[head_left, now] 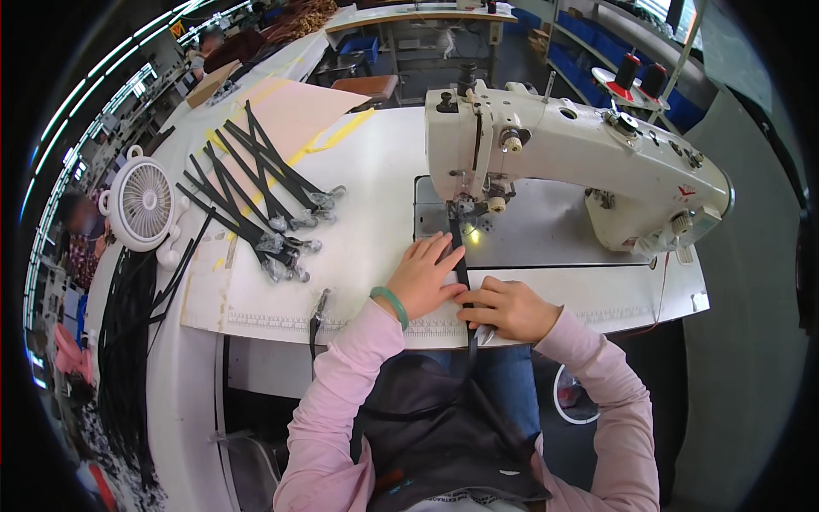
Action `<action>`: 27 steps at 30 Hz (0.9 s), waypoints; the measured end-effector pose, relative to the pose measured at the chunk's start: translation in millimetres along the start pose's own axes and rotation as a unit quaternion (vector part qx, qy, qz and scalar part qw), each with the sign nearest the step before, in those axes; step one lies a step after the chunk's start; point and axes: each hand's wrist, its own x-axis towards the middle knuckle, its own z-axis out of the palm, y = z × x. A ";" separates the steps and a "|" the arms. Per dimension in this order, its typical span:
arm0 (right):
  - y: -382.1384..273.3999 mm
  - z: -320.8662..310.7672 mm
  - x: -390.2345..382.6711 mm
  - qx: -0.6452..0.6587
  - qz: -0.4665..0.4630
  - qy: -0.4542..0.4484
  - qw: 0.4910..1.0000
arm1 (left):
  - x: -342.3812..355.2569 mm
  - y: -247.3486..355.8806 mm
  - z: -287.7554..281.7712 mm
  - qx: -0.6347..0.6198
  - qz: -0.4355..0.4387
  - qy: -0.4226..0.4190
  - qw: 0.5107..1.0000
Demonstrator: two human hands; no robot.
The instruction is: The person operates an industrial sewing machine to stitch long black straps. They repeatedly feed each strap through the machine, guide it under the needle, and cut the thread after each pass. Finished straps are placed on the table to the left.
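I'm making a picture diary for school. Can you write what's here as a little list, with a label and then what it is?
Main thing: white sewing machine, small light glowing
Left hand: fingers spread on a black strap
Left wrist: green bracelet
Right hand: fingers bent at the same strap, nearer the table edge
Left of the machine: more black straps, shiny wrapping at their ends
Far left: white fan
Upper right: red-and-black thread spools
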 end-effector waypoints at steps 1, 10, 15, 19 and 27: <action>0.5 0.7 -0.5 0.000 0.000 -0.001 1.000 | -1.0 -0.5 -0.4 -0.002 0.002 0.000 1.000; 0.6 -0.6 -2.5 -0.008 -0.010 -0.008 1.000 | -5.3 10.2 -2.2 0.023 -0.012 0.002 1.000; 0.3 -0.3 -0.7 0.005 -0.011 -0.008 1.000 | -0.1 5.4 -4.7 0.020 0.001 -0.015 1.000; 0.8 0.9 2.6 -0.008 0.004 -0.010 1.000 | 7.6 -4.8 -4.1 -0.003 0.015 0.002 1.000; 11.2 0.7 12.8 0.013 0.035 0.004 0.999 | 29.1 -36.1 -0.9 0.041 0.122 0.024 0.991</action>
